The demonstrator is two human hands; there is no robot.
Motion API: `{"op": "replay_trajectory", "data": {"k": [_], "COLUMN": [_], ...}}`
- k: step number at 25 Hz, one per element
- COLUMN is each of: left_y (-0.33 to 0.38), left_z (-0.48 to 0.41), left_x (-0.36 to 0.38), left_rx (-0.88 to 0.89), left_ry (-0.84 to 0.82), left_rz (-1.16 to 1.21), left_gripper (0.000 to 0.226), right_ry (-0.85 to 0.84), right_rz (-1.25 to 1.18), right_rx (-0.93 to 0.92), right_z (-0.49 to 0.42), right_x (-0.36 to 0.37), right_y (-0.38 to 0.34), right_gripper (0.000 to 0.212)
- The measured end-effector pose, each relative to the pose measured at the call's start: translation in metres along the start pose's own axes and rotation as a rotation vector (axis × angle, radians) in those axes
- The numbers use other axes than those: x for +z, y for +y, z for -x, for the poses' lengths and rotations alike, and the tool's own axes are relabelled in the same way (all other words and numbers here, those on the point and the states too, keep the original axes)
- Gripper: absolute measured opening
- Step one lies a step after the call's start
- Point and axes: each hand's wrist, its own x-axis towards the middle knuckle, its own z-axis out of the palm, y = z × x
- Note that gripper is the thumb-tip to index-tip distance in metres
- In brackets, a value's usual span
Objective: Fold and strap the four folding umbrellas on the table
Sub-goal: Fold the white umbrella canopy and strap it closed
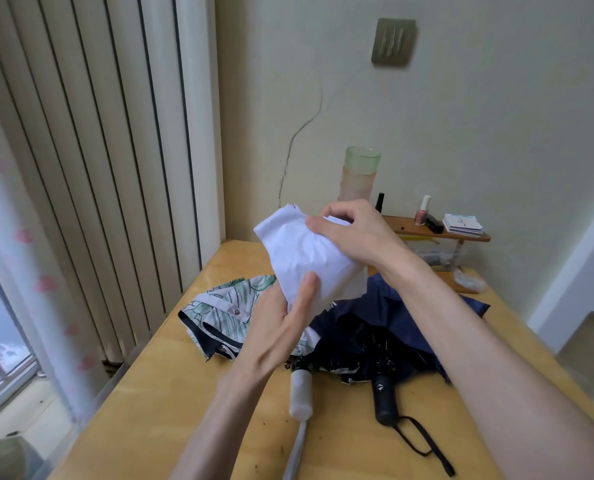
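Wooden table (150,393), left hand (278,327) gripping white umbrella (306,252) low, right hand (357,237) fingers (328,214) pinching its top.

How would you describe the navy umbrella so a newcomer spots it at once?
Start at the wooden table and look at its near right part. The navy umbrella lies there loose and unstrapped. Unlike the leaf-print umbrella to its left with a white handle, it has a black handle trailing a black wrist loop.

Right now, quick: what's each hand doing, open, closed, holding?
Left hand: holds the white umbrella low down, thumb in front.
Right hand: fingers curled over the same umbrella's top, gripping the fabric.
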Motion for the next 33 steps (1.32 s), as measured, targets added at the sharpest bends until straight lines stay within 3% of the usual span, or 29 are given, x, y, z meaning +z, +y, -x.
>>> {"op": "replay_trajectory", "data": {"k": [2, 4, 6, 8, 9, 11, 13, 17, 20, 25, 27, 30, 33], "left_y": [-0.001, -0.004, -0.004, -0.007, -0.007, -0.005, -0.009, -0.006, -0.009, -0.016, -0.014, -0.014, -0.012], "left_z": [-0.003, -0.006, -0.005, -0.004, -0.004, -0.002, 0.001, 0.003, -0.001, 0.003, 0.006, 0.009, 0.009], "left_x": [0.002, 0.002, 0.000, 0.002, 0.006, 0.017, 0.024, 0.019, 0.015, 0.023, 0.027, 0.027, 0.028], "left_rx": [-0.087, -0.161, -0.058, 0.263, 0.373, 0.334, 0.250, 0.102, 0.050, 0.230, 0.274, 0.293, 0.238], "left_ry": [0.032, 0.072, 0.225, 0.324, 0.282, 0.154, 0.165, 0.181, 0.234, 0.379, 0.403, 0.405, 0.370], "left_rz": [0.172, 0.210, -0.051, -0.386, -0.510, -0.608, -0.576, -0.183, -0.126, -0.742, -0.760, -0.734, -0.596], "left_gripper": [0.045, 0.068, 0.083, 0.089, 0.091, 0.099, 0.103, 0.118, 0.117, 0.112, 0.105, 0.097, 0.103], "right_ry": [0.063, 0.134, 0.211, 0.271, 0.282, 0.262, 0.244, 0.105, 0.011, 0.094, 0.142, 0.065, 0.027], "right_rz": [0.037, 0.081, 0.137, 0.183, 0.191, 0.207, 0.260, 0.219, 0.224, 0.276, 0.316, 0.171, 0.076], "right_rx": [-0.046, -0.070, -0.057, -0.014, 0.007, 0.056, 0.090, -0.020, -0.095, -0.006, 0.019, 0.116, 0.221], "right_z": [-0.002, -0.003, -0.006, -0.008, -0.008, -0.007, -0.005, 0.004, 0.009, -0.001, -0.009, -0.020, -0.022], "right_x": [0.003, 0.006, 0.008, 0.009, 0.009, 0.010, 0.014, 0.014, 0.004, 0.014, 0.013, 0.007, 0.005], "right_y": [0.001, 0.003, 0.006, 0.006, 0.005, 0.000, -0.007, -0.016, -0.017, -0.017, -0.019, -0.022, -0.020], "right_gripper": [0.038, 0.038, 0.040, 0.040, 0.039, 0.043, 0.039, 0.029, 0.051, 0.023, 0.014, 0.026, 0.013]}}
